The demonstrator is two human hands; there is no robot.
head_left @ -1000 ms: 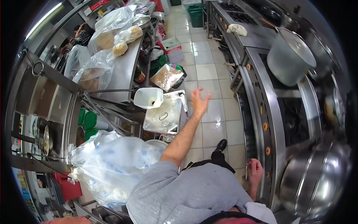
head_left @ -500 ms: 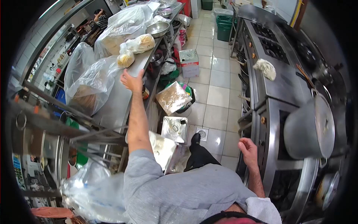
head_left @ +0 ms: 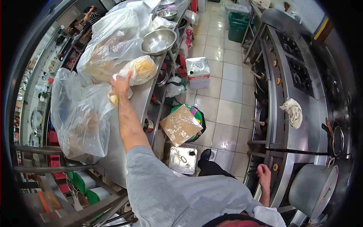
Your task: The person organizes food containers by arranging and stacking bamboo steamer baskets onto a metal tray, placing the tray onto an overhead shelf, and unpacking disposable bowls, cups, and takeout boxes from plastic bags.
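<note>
On the steel counter at the left, my left hand (head_left: 120,86) lies over a small knotted plastic bag with yellowish contents (head_left: 113,99), its fingers bent around the bag's top. A larger bag of yellowish food (head_left: 140,70) touches the fingers on the far side. Big clear plastic bags (head_left: 85,117) lie to the left, and a steel bowl (head_left: 159,41) sits beyond. My right hand (head_left: 263,174) hangs low beside the stove front with its fingers curled; whether anything is inside is hidden.
A stove (head_left: 302,113) with a white cloth (head_left: 293,112) and a large pot (head_left: 313,189) runs along the right. Metal tins (head_left: 183,159), a box (head_left: 198,72) and a cardboard-topped bin (head_left: 181,125) stand on the tiled floor. A person (head_left: 92,16) is far left.
My left hand has gone from above the floor to the counter and onto the small bag. The view has moved forward along the aisle. My right hand stays low at the stove side.
</note>
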